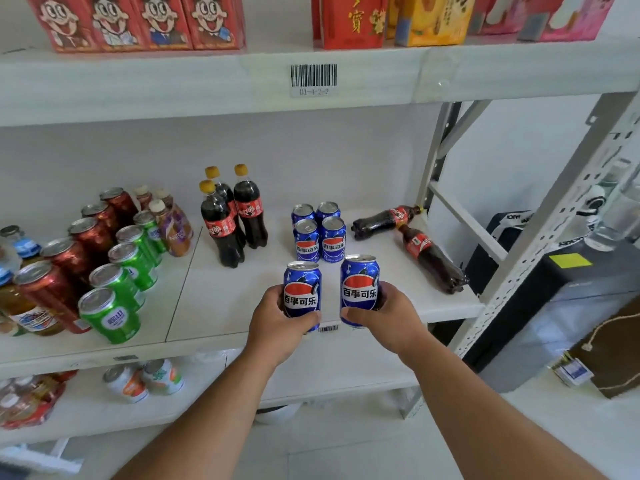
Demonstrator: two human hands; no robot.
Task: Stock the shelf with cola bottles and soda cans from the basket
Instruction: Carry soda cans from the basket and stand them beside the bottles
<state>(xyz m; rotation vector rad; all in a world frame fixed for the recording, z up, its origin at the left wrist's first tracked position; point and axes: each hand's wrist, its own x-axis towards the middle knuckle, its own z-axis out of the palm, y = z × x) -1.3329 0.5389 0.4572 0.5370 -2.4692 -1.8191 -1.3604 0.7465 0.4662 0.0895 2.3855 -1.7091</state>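
- Holding one blue soda can in each hand, we see from the head view: our left hand (277, 318) curls round the left can (302, 292), our right hand (384, 313) curls round the right can (359, 289), both upright above the middle shelf's (363, 271) front edge
- Four more blue cans (319, 232) stand just behind in a square
- Three cola bottles (232, 216) stand upright to their left; two lying cola bottles (412, 233) rest at the right end
- Red and green cans (100, 258) fill the left side
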